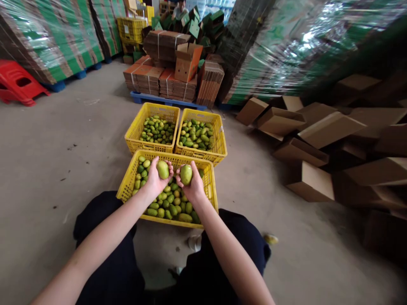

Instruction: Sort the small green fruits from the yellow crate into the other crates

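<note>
My left hand (154, 179) holds a yellow-green mango (163, 169), its fingers curled around the far side. In my right hand (195, 188) is another mango (186, 174), greener and with a pale shine on its skin. Both hands are raised over a yellow plastic crate (127, 183) between my knees, a small gap apart. Inside that crate lie many loose green and yellow mangoes (173, 209), partly covered from view by my hands and forearms.
Two more yellow crates (135, 137) (220, 142) of green fruit stand just beyond. Behind them, flattened cartons (144, 80) sit on a blue pallet (152, 99). Open cardboard boxes (311, 182) are heaped at right; a red stool (23, 82) stands at left. A person (180, 8) is at the back.
</note>
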`<state>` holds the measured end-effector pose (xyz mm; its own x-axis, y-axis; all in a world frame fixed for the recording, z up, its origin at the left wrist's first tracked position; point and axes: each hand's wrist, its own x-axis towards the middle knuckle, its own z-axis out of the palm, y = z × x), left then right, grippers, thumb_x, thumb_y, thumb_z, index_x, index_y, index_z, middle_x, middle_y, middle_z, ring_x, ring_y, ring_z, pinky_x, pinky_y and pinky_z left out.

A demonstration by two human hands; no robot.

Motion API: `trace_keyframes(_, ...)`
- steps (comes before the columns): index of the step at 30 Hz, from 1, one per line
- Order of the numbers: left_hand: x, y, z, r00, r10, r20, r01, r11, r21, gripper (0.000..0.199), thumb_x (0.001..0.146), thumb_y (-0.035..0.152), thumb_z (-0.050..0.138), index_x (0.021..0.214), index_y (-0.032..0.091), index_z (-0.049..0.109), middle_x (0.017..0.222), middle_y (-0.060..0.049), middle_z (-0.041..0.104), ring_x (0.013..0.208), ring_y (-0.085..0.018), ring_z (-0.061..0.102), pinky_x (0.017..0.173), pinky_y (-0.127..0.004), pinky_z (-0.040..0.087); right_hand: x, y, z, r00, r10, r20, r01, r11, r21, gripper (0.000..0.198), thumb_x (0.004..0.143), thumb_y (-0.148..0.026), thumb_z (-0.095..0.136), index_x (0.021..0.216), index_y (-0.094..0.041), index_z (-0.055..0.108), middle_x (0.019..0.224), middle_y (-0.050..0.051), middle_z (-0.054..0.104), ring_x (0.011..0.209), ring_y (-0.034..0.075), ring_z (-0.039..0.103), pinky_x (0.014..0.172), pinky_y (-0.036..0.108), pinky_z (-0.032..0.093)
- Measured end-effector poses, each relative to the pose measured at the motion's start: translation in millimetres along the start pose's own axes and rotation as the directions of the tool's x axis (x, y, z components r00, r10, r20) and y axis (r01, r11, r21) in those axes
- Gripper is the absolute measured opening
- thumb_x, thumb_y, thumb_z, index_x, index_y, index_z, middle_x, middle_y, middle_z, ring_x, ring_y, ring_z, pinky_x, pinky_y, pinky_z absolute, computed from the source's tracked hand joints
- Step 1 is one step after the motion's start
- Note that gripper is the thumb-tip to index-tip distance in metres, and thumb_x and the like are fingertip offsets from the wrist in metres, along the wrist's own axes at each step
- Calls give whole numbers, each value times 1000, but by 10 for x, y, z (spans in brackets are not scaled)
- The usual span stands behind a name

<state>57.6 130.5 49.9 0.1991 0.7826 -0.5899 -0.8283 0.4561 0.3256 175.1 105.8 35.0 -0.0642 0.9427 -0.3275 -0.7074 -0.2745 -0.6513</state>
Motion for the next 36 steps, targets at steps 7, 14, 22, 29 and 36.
trace_keyframes(7, -38, 24, 55, 996, 46, 77, -54, 993, 102, 23, 84, 32, 64, 70, 16, 54, 57, 2, 54, 40, -7, 47, 36, -16, 37, -28, -45, -5, 997, -30, 71, 35, 997, -67, 31, 62, -33, 79, 68, -20, 52, 60, -5, 60, 36, 5, 42, 30, 17, 24)
trace_keyframes(14, 7, 38, -6, 996, -89, 1, 89, 991, 102, 44, 99, 36, 30, 81, 12, 62, 64, -7, 65, 55, -13, 63, 47, -21, 52, 52, 5, -25, 980, 27, -198, -47, 994, -95, 33, 71, -51, 72, 70, -21, 57, 54, -3, 60, 47, 14, 54, 37, 23, 38)
trace_keyframes(22, -67, 102, 57, 999, 19, 48, -34, 943, 331, 26, 86, 35, 59, 68, 15, 57, 51, 0, 56, 33, -7, 44, 31, -17, 32, -18, -63, -14, 994, 113, -8, -113, 993, -36, 26, 70, -42, 71, 76, -18, 61, 60, -2, 63, 45, 10, 52, 35, 19, 35)
trace_keyframes(29, -22, 102, 1, 994, -111, -6, 109, 966, 234, 35, 96, 31, 40, 79, 12, 63, 61, -7, 65, 44, -12, 57, 39, -19, 46, 16, -79, -73, 983, 181, -33, -174, 974, 144, 26, 82, -40, 61, 69, -20, 51, 54, 0, 56, 40, 10, 45, 31, 19, 33)
trace_keyframes(36, -60, 130, 27, 988, -141, 69, 142, 990, -1, 37, 93, 31, 37, 104, 6, 62, 74, -11, 65, 58, -15, 63, 47, -20, 53, 5, -89, -60, 967, 232, -109, -208, 958, 198, 12, 82, -29, 50, 79, -19, 55, 65, 6, 65, 50, 15, 56, 39, 23, 48)
